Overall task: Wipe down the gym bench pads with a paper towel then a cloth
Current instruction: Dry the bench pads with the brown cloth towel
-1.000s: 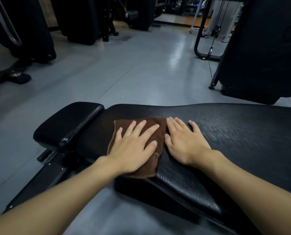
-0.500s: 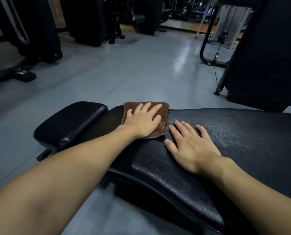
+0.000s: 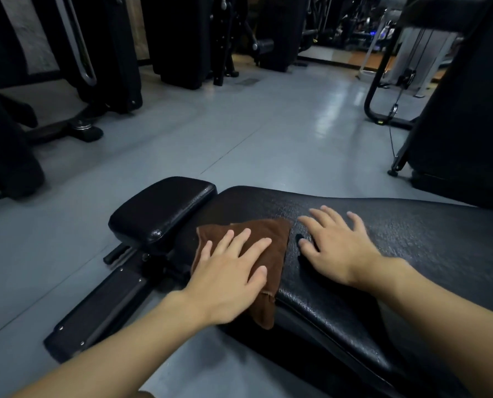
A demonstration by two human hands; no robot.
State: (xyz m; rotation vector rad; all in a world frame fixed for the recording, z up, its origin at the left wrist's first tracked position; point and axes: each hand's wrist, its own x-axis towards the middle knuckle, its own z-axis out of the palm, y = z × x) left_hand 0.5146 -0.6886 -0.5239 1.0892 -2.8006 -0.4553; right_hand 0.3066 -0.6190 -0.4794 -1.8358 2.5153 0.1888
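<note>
A long black bench pad [image 3: 411,239] runs from the middle of the view to the right edge. A smaller black seat pad [image 3: 162,208] sits at its left end. A brown cloth [image 3: 271,234] lies on the long pad near that end, one corner hanging over the near edge. My left hand [image 3: 228,277] presses flat on the cloth with fingers straight and spread. Just to the right of the cloth, my right hand [image 3: 334,248] rests flat on the bare pad, fingers spread. No paper towel is in view.
The bench's black frame rail [image 3: 101,308] reaches toward the lower left over the grey floor [image 3: 253,130]. Dark gym machines [image 3: 110,53] stand along the back and left. A large black machine [image 3: 463,110] stands close behind the bench on the right.
My left hand has drawn the cloth back from the pad's far edge to its near edge. My right hand has stayed flat on the pad.
</note>
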